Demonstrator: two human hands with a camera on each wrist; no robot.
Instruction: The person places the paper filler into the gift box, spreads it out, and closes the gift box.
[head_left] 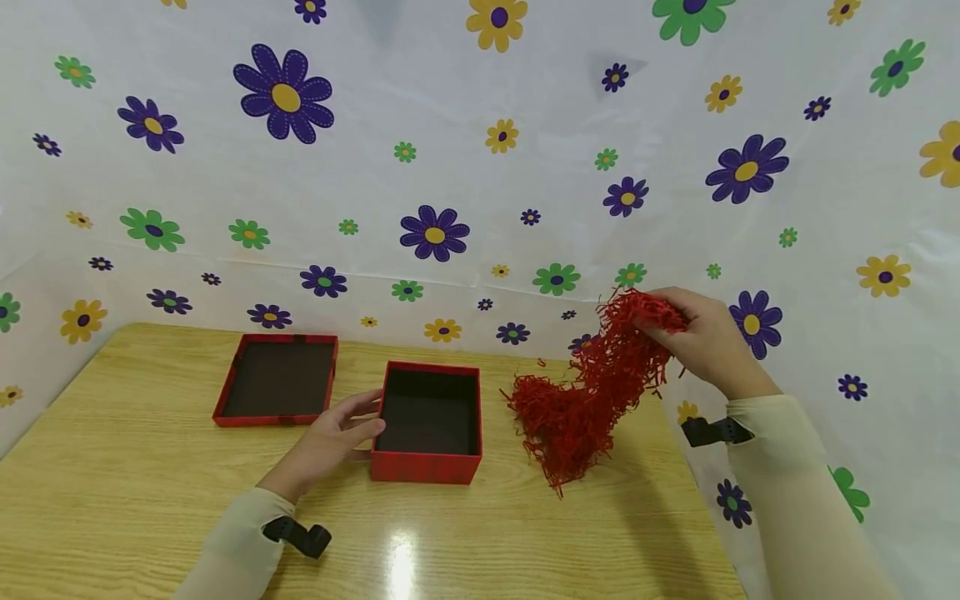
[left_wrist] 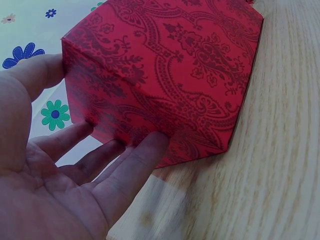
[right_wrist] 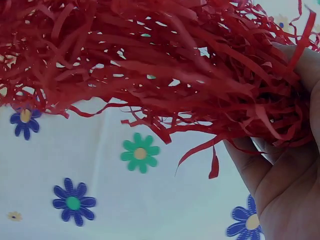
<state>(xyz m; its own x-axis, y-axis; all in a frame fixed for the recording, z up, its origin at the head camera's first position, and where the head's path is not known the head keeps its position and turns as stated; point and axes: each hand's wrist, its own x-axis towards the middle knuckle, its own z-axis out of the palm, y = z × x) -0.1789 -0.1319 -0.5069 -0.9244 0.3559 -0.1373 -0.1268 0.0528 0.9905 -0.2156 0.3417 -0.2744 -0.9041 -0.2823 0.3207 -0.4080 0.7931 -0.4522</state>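
So in the head view I've got the red shredded paper (head_left: 592, 404) right of centre, strung from a heap on the desk (head_left: 525, 550) up to the right hand (head_left: 701, 337) at the right of the frame. That hand's fingers are closed around the top of the clump; the lower end looks like it's resting on the wood. The left hand (head_left: 330, 437), left of centre, has its fingers loosely straight and touching the left side of the black-lined red box (head_left: 423, 468), not really clamping it. A shallow tray (head_left: 281, 379) sits further left, nobody touching it.

My read is that the step in hand is lifting the paper. I'd bunch more strands into the palm and raise it slowly, cuz this stuff probably tangles and sheds. There's a loose scrap (head_left: 542, 362) just above the heap. With the left I'd go light, only enough to steady the box; a hard push might slide it.
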